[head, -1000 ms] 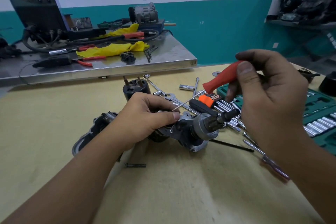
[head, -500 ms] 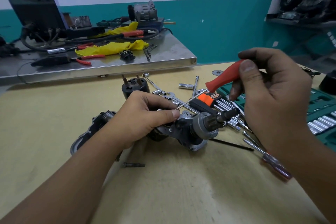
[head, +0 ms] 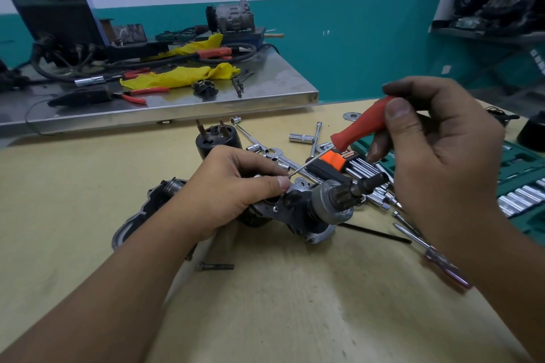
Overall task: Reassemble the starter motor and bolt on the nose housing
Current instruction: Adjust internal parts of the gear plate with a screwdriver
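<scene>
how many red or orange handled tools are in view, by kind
red-handled screwdriver, in the right hand: 1
red-handled pliers on the metal bench: 1
orange hex key holder: 1
red-gripped tool further back on the bench: 1
total: 4

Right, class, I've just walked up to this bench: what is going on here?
A person is working on a starter motor assembly lying on a yellow table. The left hand grips its top to steady it. The right hand holds a red-handled screwdriver, its thin shaft angled down so the tip meets the assembly by the left thumb. A loose bolt lies on the table nearer the person, and sockets and wrenches are scattered behind, beside a green socket set case.
</scene>
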